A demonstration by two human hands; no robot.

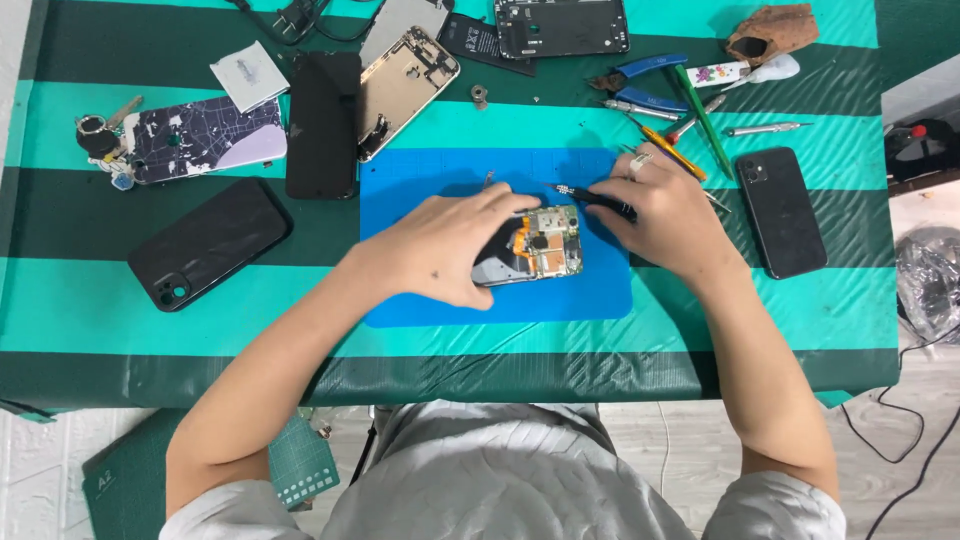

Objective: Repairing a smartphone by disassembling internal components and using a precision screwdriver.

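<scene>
Opened phone [535, 247]: lies on the blue mat [600, 290] at mid-bench, back removed, board and an orange flex showing.

Left hand [440, 245]: laid over the phone's left part, fingers closed down on it, pinning it to the mat.

Right hand [665, 215]: fingers pinched together around a dark screwdriver [590, 198], tip pointing toward the phone's upper edge; whether the tip touches cannot be told.

Mat: sits on the green striped bench [200, 330] cover, directly before the person.

Other stock, left: black phone [210, 243] face down; dark phone [322, 125] upright beside it; patterned case [205, 138] with keys [98, 135]; bare metal frame [405, 80].

Other stock, top and right: second stripped chassis [560, 25]; blue-handled pliers [640, 80]; assorted drivers and tweezers [690, 125]; black phone [782, 212] well to the right.

Risk, slip: should the driver skid off a screw head, its tip would likely gouge the board or tear the orange flex just beside it.

Risk, loss: a freed screw appears liable to roll off the mat into the clutter.

Risk, pressure: the left hand's weight on the open body could stress exposed parts if the phone shifts.
</scene>
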